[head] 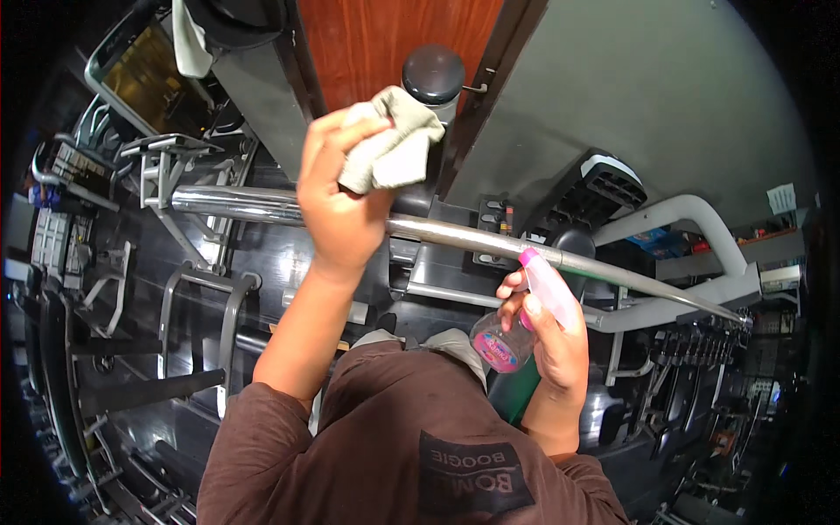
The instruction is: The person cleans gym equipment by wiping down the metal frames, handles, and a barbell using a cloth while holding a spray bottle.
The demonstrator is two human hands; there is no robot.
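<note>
My left hand (344,190) holds a folded pale grey-green cloth (397,141), raised above a long steel barbell (459,234) that crosses in front of me. Whether the cloth touches the bar cannot be told. In my right hand (554,328) is a clear spray bottle (502,344) with a pink-and-white spray head (548,289) and a pink label. The spray head is close to the near side of the bar, its nozzle pointing away from me. My left wrist and palm hide a stretch of the bar.
Past the bar are a wooden door (354,39), a round black-topped object (433,73) and a grey wall (643,79). A grey curved machine frame (712,223) stands at right. Racks and a metal-framed gym machine (230,328) fill the left, above a dark floor.
</note>
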